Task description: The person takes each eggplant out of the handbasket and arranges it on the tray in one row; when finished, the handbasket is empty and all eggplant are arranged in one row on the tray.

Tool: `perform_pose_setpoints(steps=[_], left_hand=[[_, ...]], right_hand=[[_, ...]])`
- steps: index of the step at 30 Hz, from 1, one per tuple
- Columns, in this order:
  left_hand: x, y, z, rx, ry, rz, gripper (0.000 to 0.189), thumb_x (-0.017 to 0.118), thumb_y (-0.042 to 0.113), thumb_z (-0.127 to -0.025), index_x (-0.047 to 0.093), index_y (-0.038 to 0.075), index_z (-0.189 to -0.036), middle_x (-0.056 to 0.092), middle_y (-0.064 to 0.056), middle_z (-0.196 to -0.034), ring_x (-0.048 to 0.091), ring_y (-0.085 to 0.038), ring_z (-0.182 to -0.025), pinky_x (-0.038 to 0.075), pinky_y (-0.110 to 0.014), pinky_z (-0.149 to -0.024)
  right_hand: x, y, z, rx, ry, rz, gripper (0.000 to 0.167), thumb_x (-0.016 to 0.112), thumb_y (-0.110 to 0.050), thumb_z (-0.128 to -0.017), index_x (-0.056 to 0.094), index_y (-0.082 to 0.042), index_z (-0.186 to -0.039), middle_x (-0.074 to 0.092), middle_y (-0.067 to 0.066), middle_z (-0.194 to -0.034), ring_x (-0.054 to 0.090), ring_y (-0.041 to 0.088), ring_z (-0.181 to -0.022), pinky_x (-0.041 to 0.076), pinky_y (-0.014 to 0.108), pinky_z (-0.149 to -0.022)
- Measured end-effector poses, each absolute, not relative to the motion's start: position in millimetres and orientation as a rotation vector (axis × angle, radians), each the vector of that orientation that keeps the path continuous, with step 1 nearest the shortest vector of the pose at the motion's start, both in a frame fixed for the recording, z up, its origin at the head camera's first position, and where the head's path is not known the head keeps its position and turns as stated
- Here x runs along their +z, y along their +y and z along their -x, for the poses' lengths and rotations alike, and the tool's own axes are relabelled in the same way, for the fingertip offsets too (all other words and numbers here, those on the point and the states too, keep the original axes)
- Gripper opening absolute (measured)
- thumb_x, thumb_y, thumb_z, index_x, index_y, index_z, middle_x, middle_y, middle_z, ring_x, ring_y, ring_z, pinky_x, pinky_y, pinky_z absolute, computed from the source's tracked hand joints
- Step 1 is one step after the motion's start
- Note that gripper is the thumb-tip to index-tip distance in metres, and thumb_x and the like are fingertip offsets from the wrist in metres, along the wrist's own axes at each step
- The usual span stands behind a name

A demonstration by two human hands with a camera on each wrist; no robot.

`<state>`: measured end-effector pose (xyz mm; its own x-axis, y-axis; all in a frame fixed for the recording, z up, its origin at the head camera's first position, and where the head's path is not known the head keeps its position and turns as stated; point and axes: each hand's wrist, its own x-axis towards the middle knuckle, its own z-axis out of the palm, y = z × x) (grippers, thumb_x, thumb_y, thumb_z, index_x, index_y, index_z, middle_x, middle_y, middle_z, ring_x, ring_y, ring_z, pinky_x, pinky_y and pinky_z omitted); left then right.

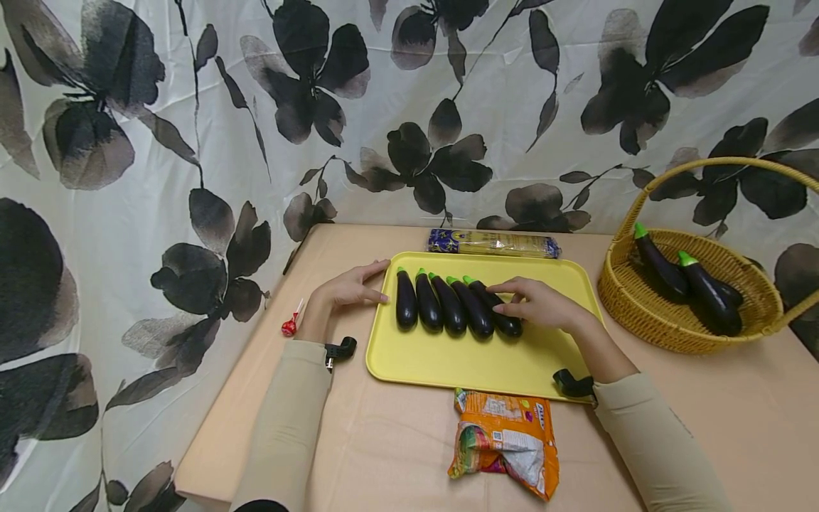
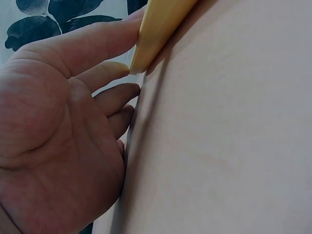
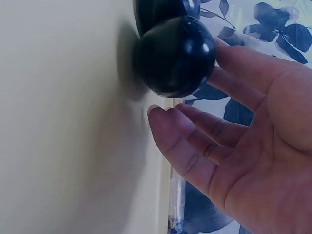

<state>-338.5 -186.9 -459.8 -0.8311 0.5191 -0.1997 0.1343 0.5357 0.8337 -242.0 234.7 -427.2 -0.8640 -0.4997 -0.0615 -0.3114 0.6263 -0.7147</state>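
Observation:
Several dark eggplants [image 1: 454,306], green stems at the far end, lie side by side on a yellow tray [image 1: 422,363]. My left hand [image 1: 348,288] is at the tray's left edge, its thumb touching the rim; in the left wrist view, the fingers [image 2: 105,39] are extended beside the tray edge [image 2: 163,29]. My right hand [image 1: 540,302] touches the right side of the rightmost eggplant [image 1: 502,316] with loosely bent fingers. The right wrist view shows that eggplant's rounded end [image 3: 175,56] beside the fingers [image 3: 187,156], which are not wrapped round it.
A wicker basket [image 1: 659,338] with more eggplants [image 1: 707,291] stands right of the tray. A clear-and-blue package [image 1: 493,243] lies behind it, an orange snack bag [image 1: 505,441] in front. At the left table edge is a red lollipop [image 1: 290,327]. A floral curtain [image 1: 384,99] hangs behind.

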Motion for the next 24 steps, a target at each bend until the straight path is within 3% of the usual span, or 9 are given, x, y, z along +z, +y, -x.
perform_pose_setpoints(steps=[5, 10, 18, 24], left_hand=[[-460.3, -186.6, 340.7, 1.216, 2.348, -0.529, 0.098, 0.083, 0.011, -0.087, 0.025, 0.01, -0.166, 0.011, -0.009, -0.176, 0.0, -0.026, -0.164, 0.0, -0.045, -0.133], [-460.6, -187.8, 339.8, 1.206, 2.365, -0.559, 0.099, 0.085, 0.018, -0.087, 0.027, 0.015, -0.166, 0.014, -0.005, -0.176, 0.002, -0.023, -0.164, 0.001, -0.045, -0.133], [-461.3, -190.6, 339.9, 1.187, 2.382, -0.569, 0.1, 0.088, 0.026, -0.084, 0.031, 0.02, -0.166, 0.016, -0.003, -0.175, 0.005, -0.022, -0.164, 0.005, -0.046, -0.133], [-460.3, -190.5, 340.0, 1.177, 2.387, -0.561, 0.1, 0.088, 0.025, -0.084, 0.03, 0.02, -0.166, 0.017, -0.003, -0.175, 0.005, -0.023, -0.164, 0.005, -0.046, -0.133]], right_hand=[[-415.8, 243.4, 240.3, -1.082, 2.678, 0.675, 0.051, 0.066, -0.029, -0.104, 0.057, -0.008, -0.15, 0.063, 0.019, -0.134, 0.063, 0.024, -0.094, 0.053, 0.032, -0.072], [-402.3, 262.1, 238.8, -1.132, 2.791, 0.716, 0.05, 0.065, -0.027, -0.104, 0.056, -0.014, -0.151, 0.058, 0.013, -0.149, 0.064, 0.025, -0.109, 0.055, 0.036, -0.083], [-384.2, 290.1, 228.9, -1.284, 2.844, 0.554, 0.05, 0.064, -0.025, -0.105, 0.055, -0.018, -0.153, 0.046, 0.012, -0.16, 0.058, 0.033, -0.126, 0.05, 0.015, -0.084], [-374.0, 304.8, 222.0, -1.279, 2.933, 0.523, 0.048, 0.063, -0.023, -0.105, 0.055, -0.022, -0.153, 0.052, 0.009, -0.154, 0.058, 0.034, -0.127, 0.043, 0.005, -0.085]])
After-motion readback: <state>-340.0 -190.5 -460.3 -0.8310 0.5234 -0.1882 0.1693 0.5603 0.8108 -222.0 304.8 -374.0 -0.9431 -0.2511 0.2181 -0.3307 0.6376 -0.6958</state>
